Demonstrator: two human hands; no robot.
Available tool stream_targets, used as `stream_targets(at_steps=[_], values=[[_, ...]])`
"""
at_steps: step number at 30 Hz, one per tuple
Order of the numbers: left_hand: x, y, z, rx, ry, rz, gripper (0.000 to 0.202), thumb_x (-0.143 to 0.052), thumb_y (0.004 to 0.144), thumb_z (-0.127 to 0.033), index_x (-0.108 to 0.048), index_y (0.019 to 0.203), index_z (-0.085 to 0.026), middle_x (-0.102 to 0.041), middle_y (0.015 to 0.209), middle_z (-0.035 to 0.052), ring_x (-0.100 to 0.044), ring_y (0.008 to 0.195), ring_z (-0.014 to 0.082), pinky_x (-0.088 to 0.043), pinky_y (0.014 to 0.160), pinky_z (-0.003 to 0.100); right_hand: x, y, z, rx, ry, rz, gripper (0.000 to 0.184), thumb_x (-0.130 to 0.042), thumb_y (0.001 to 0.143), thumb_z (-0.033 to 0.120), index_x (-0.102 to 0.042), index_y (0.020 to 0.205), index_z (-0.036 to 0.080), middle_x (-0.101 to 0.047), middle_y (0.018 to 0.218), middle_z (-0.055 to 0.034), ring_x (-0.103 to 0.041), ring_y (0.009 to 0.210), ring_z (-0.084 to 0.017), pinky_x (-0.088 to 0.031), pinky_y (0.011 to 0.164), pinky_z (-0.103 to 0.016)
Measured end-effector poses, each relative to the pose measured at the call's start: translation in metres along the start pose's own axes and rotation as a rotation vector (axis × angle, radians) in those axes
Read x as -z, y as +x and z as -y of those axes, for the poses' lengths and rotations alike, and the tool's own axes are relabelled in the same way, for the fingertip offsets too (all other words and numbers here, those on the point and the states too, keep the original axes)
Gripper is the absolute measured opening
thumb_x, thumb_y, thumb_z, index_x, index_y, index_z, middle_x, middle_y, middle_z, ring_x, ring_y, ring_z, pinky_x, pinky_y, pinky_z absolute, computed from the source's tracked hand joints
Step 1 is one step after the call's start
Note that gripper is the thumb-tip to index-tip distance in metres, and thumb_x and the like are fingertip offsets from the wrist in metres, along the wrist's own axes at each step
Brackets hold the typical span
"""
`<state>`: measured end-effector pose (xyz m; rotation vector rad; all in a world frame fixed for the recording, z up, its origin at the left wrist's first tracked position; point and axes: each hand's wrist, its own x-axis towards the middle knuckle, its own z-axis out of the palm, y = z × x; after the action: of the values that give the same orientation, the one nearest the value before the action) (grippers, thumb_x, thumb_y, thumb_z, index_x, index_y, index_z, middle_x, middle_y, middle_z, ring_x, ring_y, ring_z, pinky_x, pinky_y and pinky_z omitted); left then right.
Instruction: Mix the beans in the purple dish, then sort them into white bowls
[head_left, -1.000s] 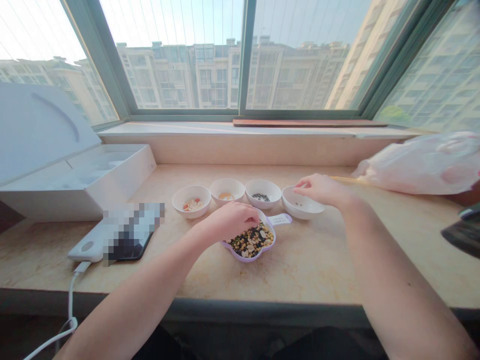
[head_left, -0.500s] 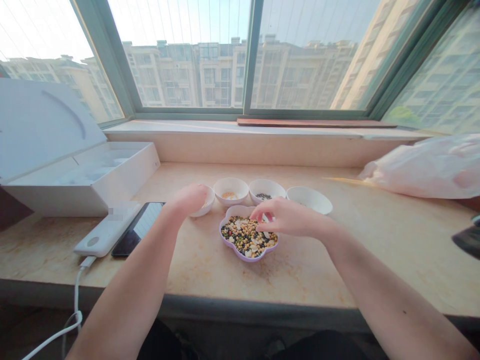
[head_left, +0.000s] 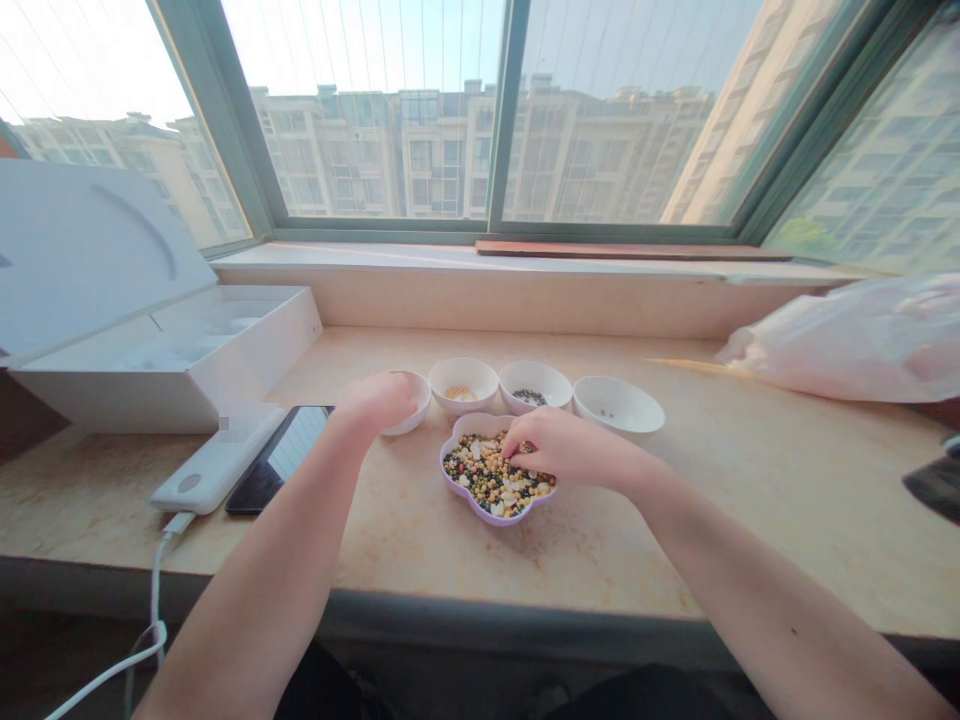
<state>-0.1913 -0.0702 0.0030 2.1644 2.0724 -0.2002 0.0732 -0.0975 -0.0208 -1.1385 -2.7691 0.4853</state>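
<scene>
Head cam here: hands apart, right hand (head_left: 570, 448) with fingers down in the bean mix (head_left: 476, 480) in a purple flower-shaped dish (head_left: 453, 478) on the marble bench (head_left: 600, 540), left hand (head_left: 379, 402) over a white bowl (head_left: 421, 408) at the dish's 10 o'clock.

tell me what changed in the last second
The left hand moved left from the purple dish to the leftmost white bowl; the right hand moved from the rightmost white bowl into the mixed beans in the dish. The bowls and dish stayed put.
</scene>
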Motion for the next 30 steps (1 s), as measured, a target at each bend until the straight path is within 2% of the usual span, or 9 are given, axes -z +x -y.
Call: stream_targets(at_steps=[5,9,12,14,17,20,25,28,30], values=[[0.002,-0.001,-0.003,0.045,-0.001,-0.024,0.035,-0.050,0.090,-0.038,-0.075,0.108,-0.021,-0.076,0.112,0.0157,-0.071,0.104,0.0304,-0.054,0.089,0.038,0.004,-0.002,0.003,-0.029,0.095,-0.029,0.025,-0.061,0.085,0.014,-0.082,0.093,0.023,-0.081,0.093,-0.0032,-0.072,0.084,-0.018,-0.049,0.077,-0.028],[0.003,-0.005,-0.010,0.033,-0.023,-0.180,0.035,-0.045,0.095,-0.033,-0.074,0.108,-0.018,-0.074,0.116,0.0159,-0.069,0.109,0.0302,-0.054,0.089,0.036,0.010,-0.002,0.000,-0.054,0.270,-0.105,0.019,-0.060,0.089,0.021,-0.079,0.090,0.020,-0.077,0.083,-0.0030,-0.066,0.072,-0.016,-0.047,0.067,-0.027],[0.001,-0.009,-0.021,-0.138,-0.121,-0.367,0.034,-0.043,0.098,-0.028,-0.071,0.115,-0.017,-0.070,0.124,0.0133,-0.067,0.112,0.0270,-0.052,0.094,0.035,0.014,0.000,-0.007,-0.105,0.315,-0.255,0.022,-0.058,0.092,0.027,-0.078,0.096,0.019,-0.074,0.079,-0.0027,-0.062,0.067,-0.015,-0.046,0.063,-0.027],[-0.002,-0.012,-0.031,-0.332,-0.202,-0.409,0.032,-0.044,0.100,-0.026,-0.071,0.115,-0.018,-0.069,0.124,0.0106,-0.068,0.108,0.0239,-0.051,0.095,0.034,0.015,0.002,-0.013,-0.150,0.266,-0.378,0.022,-0.058,0.093,0.027,-0.078,0.100,0.020,-0.077,0.087,-0.0036,-0.064,0.072,-0.016,-0.049,0.069,-0.028],[-0.008,-0.017,-0.047,-0.636,-0.265,-0.297,0.026,-0.048,0.099,-0.023,-0.073,0.104,-0.020,-0.073,0.110,0.0060,-0.068,0.100,0.0199,-0.051,0.091,0.031,0.016,0.003,-0.023,-0.255,0.154,-0.497,0.023,-0.056,0.093,0.020,-0.078,0.100,0.022,-0.080,0.099,-0.0039,-0.069,0.083,-0.018,-0.051,0.081,-0.031],[-0.014,-0.023,-0.058,-0.806,-0.236,-0.154,0.021,-0.054,0.097,-0.023,-0.075,0.101,-0.021,-0.074,0.106,0.0047,-0.069,0.096,0.0187,-0.051,0.085,0.028,0.016,0.004,-0.034,-0.321,0.087,-0.503,0.026,-0.054,0.094,0.015,-0.078,0.102,0.021,-0.080,0.106,-0.0055,-0.072,0.094,-0.020,-0.052,0.089,-0.032],[-0.019,-0.027,-0.064,-0.870,-0.171,-0.006,0.033,-0.071,0.088,-0.037,-0.074,0.118,-0.023,-0.073,0.117,0.0057,-0.069,0.103,0.0225,-0.051,0.087,0.029,0.015,0.005,-0.045,-0.376,0.010,-0.497,0.032,-0.050,0.096,0.014,-0.077,0.112,0.019,-0.078,0.119,-0.0084,-0.071,0.110,-0.023,-0.050,0.100,-0.036],[-0.022,-0.024,-0.065,-0.897,-0.158,0.017,0.043,-0.077,0.083,-0.039,-0.073,0.122,-0.023,-0.069,0.128,0.0061,-0.066,0.112,0.0243,-0.050,0.091,0.029,0.015,0.005,-0.046,-0.400,-0.024,-0.526,0.034,-0.051,0.094,0.013,-0.077,0.115,0.018,-0.077,0.120,-0.0088,-0.071,0.109,-0.025,-0.049,0.102,-0.038],[-0.024,-0.022,-0.066,-0.907,-0.146,0.018,0.041,-0.078,0.083,-0.036,-0.073,0.121,-0.023,-0.069,0.125,0.0057,-0.066,0.110,0.0236,-0.050,0.091,0.029,0.016,0.005,-0.046,-0.404,-0.033,-0.538,0.032,-0.054,0.092,0.014,-0.078,0.112,0.019,-0.078,0.118,-0.0084,-0.071,0.104,-0.025,-0.050,0.100,-0.037]])
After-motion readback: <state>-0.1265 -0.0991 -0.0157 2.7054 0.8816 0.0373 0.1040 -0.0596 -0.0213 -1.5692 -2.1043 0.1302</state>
